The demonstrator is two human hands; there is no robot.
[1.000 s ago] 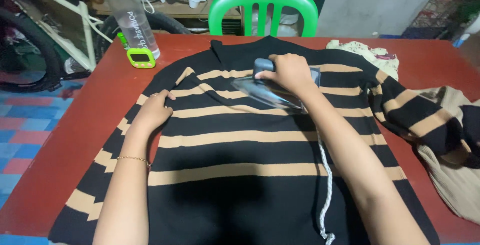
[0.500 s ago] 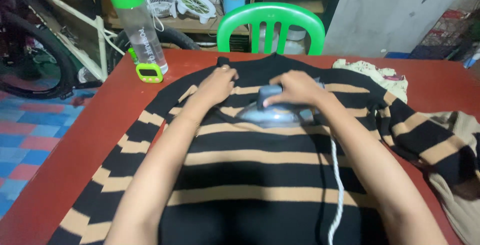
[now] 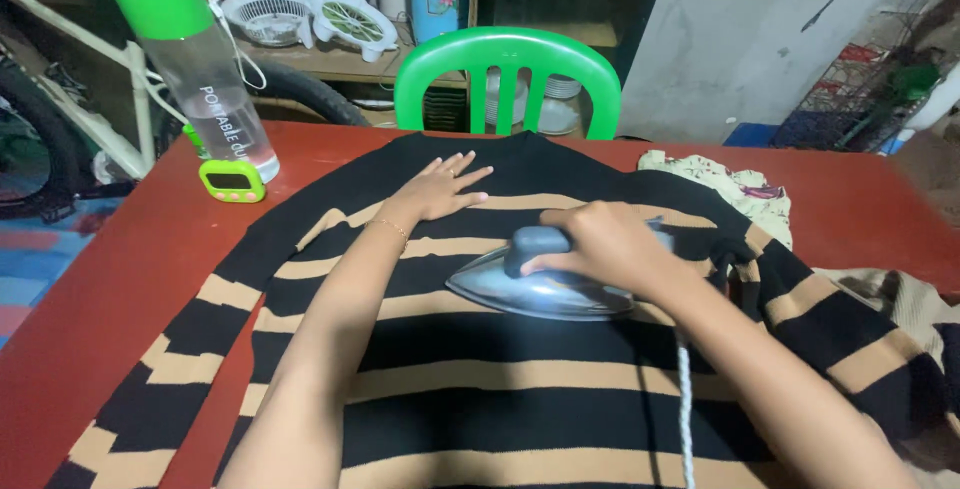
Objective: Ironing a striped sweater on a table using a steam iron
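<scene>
A black sweater with tan stripes (image 3: 480, 379) lies spread flat on the red table (image 3: 110, 279). My right hand (image 3: 605, 244) grips the handle of a grey clothes iron (image 3: 540, 289), whose soleplate rests on the sweater's chest, tip pointing left. The iron's white cord (image 3: 686, 419) trails toward me over the fabric. My left hand (image 3: 440, 187) lies flat with fingers spread on the sweater near the collar, to the upper left of the iron. A thin bracelet sits on that wrist.
A clear bottle with a green cap (image 3: 195, 69) and a small green timer (image 3: 231, 181) stand at the table's back left. A green plastic chair (image 3: 505, 64) is behind the table. A cream floral cloth (image 3: 735, 189) and a beige garment (image 3: 915, 299) lie at right.
The iron has slid toward me and down the sweater. My left hand has flattened out near the collar. The camera has tilted up a little.
</scene>
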